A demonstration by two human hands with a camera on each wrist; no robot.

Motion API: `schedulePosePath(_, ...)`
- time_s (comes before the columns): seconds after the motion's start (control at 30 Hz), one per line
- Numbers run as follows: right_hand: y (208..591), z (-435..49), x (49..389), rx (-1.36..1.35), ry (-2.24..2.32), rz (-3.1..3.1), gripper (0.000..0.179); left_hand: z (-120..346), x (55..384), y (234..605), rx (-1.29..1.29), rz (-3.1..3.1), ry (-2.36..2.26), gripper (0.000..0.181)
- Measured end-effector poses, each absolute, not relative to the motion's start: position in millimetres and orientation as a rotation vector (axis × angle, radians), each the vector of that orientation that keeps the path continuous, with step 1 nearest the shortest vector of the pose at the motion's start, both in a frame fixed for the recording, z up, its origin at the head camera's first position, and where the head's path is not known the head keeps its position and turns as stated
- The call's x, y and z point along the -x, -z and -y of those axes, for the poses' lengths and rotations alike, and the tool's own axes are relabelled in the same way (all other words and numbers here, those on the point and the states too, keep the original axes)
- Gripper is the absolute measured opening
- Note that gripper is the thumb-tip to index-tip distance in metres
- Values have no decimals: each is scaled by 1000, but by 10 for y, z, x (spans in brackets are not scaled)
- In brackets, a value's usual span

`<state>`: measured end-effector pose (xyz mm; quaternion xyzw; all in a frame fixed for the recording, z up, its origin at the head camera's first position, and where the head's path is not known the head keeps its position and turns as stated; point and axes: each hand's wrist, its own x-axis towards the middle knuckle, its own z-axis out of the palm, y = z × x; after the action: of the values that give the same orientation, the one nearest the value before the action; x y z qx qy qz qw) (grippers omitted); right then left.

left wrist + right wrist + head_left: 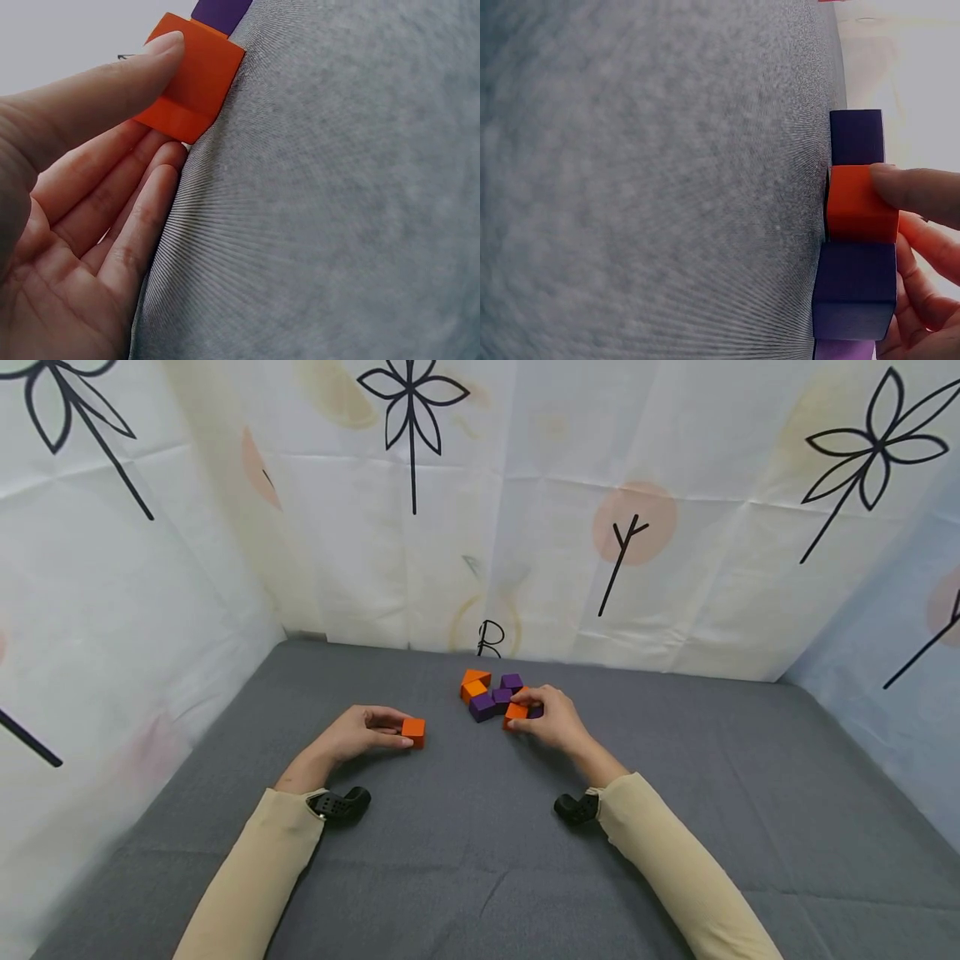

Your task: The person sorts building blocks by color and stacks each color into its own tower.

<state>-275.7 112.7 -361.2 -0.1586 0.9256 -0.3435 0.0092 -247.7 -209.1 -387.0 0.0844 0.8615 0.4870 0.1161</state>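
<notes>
On the left, my left hand (358, 732) pinches an orange cube (414, 733), set apart from the other blocks in the head view. The left wrist view has the thumb (154, 64) flat on that cube's near face, its lower edge close to the cloth. Farther right, my right hand (557, 720) holds a second orange cube (515, 713) between thumb and fingers, at the near right side of a block cluster. In the right wrist view this orange cube (859, 201) appears between a dark purple cube (856, 136) and another purple cube (853, 289).
The cluster includes several purple cubes (482, 707) and orange blocks (474, 690), one with a triangular top (477, 676). A grey cloth (465, 827) covers the table. Patterned white curtains (337, 568) stand along the back and sides.
</notes>
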Motion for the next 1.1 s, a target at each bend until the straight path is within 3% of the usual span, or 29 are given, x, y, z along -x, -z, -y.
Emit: schedulePosePath(1.1, 3583, -858, 2707, 780, 1445, -2648, 37, 2040, 2484, 3873, -175, -2508, -1445, 54)
